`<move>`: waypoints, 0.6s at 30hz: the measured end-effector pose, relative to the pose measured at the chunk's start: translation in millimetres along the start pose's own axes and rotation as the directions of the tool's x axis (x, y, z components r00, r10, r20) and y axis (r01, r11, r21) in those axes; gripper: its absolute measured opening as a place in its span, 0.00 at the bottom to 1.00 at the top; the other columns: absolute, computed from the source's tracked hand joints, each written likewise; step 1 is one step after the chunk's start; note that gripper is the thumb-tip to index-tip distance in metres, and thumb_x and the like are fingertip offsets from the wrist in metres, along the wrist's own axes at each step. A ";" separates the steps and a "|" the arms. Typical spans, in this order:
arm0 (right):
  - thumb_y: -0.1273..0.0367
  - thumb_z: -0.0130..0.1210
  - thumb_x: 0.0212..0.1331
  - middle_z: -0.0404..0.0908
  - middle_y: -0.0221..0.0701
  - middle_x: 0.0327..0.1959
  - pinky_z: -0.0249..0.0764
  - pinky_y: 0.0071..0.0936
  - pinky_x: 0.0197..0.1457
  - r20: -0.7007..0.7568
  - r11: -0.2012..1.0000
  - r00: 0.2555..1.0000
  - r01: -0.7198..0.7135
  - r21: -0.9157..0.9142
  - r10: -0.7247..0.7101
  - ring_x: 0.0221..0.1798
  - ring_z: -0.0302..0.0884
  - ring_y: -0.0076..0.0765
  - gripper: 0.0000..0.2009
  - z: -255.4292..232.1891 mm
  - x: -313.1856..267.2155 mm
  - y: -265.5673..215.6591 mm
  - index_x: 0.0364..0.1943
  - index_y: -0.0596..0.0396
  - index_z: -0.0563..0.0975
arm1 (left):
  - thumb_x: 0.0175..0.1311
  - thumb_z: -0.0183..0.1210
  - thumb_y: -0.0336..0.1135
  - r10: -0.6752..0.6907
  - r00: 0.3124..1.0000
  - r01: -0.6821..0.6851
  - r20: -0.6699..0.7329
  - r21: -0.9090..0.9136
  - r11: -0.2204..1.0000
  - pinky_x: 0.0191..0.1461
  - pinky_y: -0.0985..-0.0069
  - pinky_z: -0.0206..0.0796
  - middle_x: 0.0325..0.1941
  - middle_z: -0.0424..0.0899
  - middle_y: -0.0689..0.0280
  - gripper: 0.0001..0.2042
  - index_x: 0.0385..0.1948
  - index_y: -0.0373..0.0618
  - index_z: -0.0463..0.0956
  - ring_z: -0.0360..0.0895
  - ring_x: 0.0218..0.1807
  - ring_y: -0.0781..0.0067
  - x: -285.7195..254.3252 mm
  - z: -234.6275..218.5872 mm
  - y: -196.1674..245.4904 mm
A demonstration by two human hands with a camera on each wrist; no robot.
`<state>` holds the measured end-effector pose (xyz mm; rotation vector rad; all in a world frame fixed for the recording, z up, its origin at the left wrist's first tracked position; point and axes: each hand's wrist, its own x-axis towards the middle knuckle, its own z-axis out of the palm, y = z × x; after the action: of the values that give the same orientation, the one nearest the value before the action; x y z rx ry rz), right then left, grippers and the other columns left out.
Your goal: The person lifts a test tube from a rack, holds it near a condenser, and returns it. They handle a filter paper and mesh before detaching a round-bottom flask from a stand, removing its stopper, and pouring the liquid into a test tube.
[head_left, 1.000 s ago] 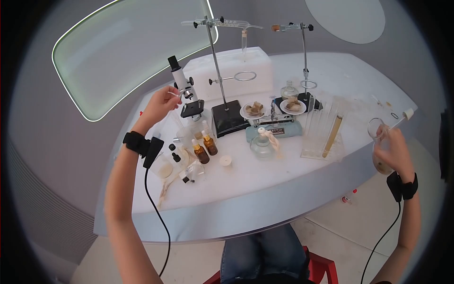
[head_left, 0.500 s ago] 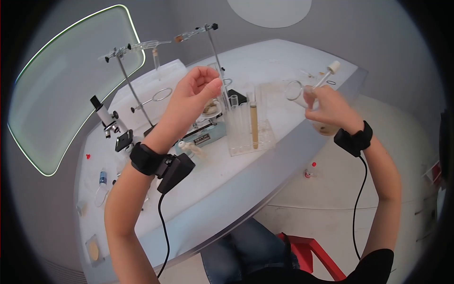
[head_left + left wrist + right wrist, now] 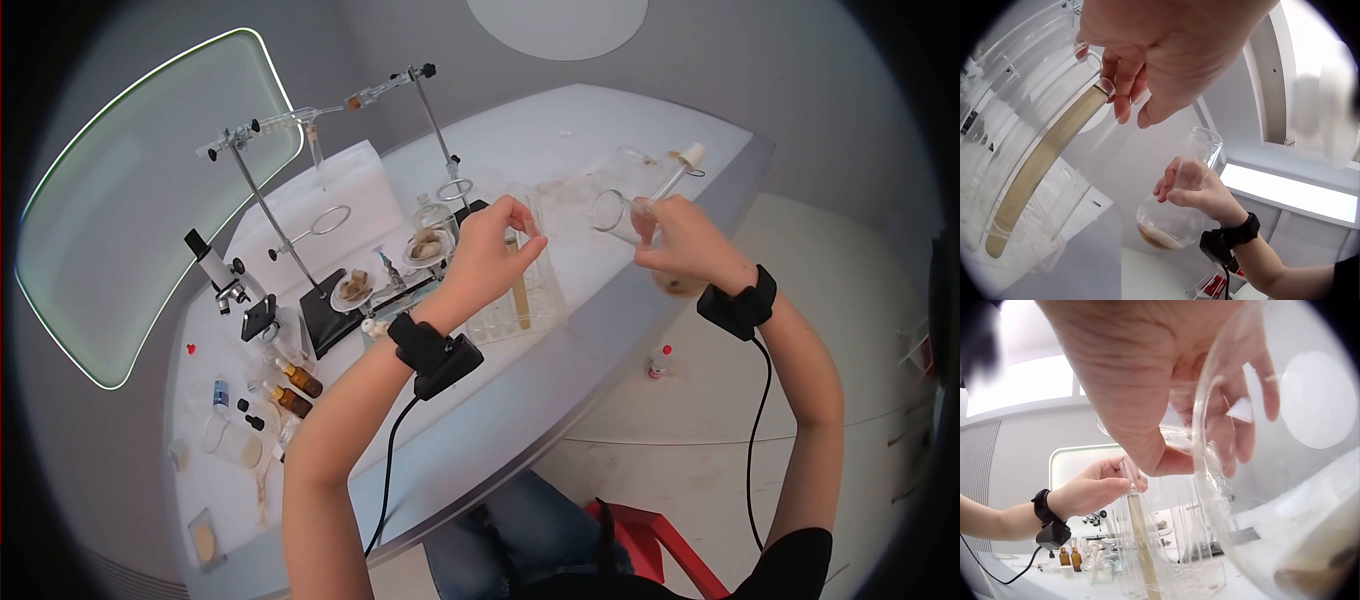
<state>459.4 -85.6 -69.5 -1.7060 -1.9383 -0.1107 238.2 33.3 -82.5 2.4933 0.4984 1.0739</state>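
My left hand [image 3: 488,252] hovers at the mouths of the upright glass test tubes, its thumb and fingers apart. Nearest its fingertips in the left wrist view is a test tube of cloudy tan liquid [image 3: 1047,153]; clear tubes stand beside it in a transparent rack [image 3: 1213,576]. My right hand [image 3: 692,240] grips a clear glass flask [image 3: 1163,224] by the neck, over the table's front edge. The flask is tilted, with brownish sediment low in it. A thin stem with a white cap [image 3: 690,157] sticks out beyond the right hand, its lower end hidden.
Behind the left arm are a balance with brown lumps on its pans [image 3: 427,246], two metal stands [image 3: 262,190] carrying glassware, and a microscope [image 3: 215,265]. Brown dropper bottles [image 3: 298,378] and a beaker [image 3: 232,442] are at the left. A red-capped bottle [image 3: 659,362] stands on the floor.
My left hand has moved from beside the microscope rightward to the test tubes; a small clear item it pinched then no longer shows. The view has turned right. The right hand still holds the flask.
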 end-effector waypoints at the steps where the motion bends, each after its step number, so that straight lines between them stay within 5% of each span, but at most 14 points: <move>1: 0.70 0.51 0.31 0.75 0.39 0.20 0.69 0.32 0.30 0.000 1.000 1.000 0.002 -0.001 -0.002 0.24 0.73 0.43 0.11 0.4 -0.2 2.6 0.23 0.61 0.71 | 0.50 0.59 0.33 0.002 1.000 -0.003 0.018 0.020 1.000 0.47 0.76 0.63 0.30 0.78 0.63 0.12 0.31 0.38 0.68 0.75 0.39 0.69 0.9 0.4 0.1; 6: 0.70 0.51 0.32 0.75 0.39 0.19 0.69 0.32 0.30 0.035 0.999 0.998 -0.045 -0.006 0.045 0.24 0.73 0.44 0.11 -6.1 -2.5 -3.8 0.23 0.61 0.71 | 0.48 0.61 0.33 0.069 0.996 -0.074 0.056 0.093 0.993 0.44 0.75 0.65 0.28 0.79 0.61 0.12 0.31 0.38 0.69 0.76 0.38 0.67 9.0 -1.7 -0.7; 9: 0.70 0.52 0.32 0.75 0.39 0.18 0.69 0.32 0.29 0.009 0.999 1.000 -0.012 -0.034 0.013 0.23 0.73 0.44 0.10 -6.6 -3.7 -5.8 0.23 0.61 0.71 | 0.45 0.62 0.34 0.012 0.993 -0.022 0.121 0.081 0.997 0.41 0.74 0.66 0.27 0.79 0.61 0.12 0.26 0.38 0.71 0.76 0.35 0.67 18.4 -4.9 5.5; 11: 0.70 0.52 0.33 0.74 0.39 0.18 0.69 0.32 0.29 0.032 0.997 0.999 -0.007 -0.073 0.009 0.23 0.72 0.44 0.10 -8.4 -1.7 -9.1 0.22 0.62 0.71 | 0.42 0.64 0.36 -0.221 0.912 0.146 0.344 0.232 0.962 0.38 0.74 0.66 0.25 0.78 0.60 0.12 0.22 0.38 0.73 0.75 0.32 0.66 25.9 -8.5 11.5; 18: 0.70 0.52 0.33 0.74 0.41 0.18 0.69 0.33 0.29 -0.026 0.993 0.999 0.032 -0.117 -0.036 0.23 0.73 0.45 0.10 -11.6 2.1 -27.2 0.22 0.61 0.71 | 0.40 0.65 0.40 -0.210 0.909 0.074 0.359 0.357 0.931 0.38 0.73 0.65 0.27 0.78 0.58 0.16 0.27 0.38 0.75 0.74 0.33 0.62 12.5 -3.6 20.0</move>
<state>437.7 -93.6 -50.8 -1.7361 -1.9750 -0.2638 247.0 22.5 -63.2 2.8131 0.7805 0.4336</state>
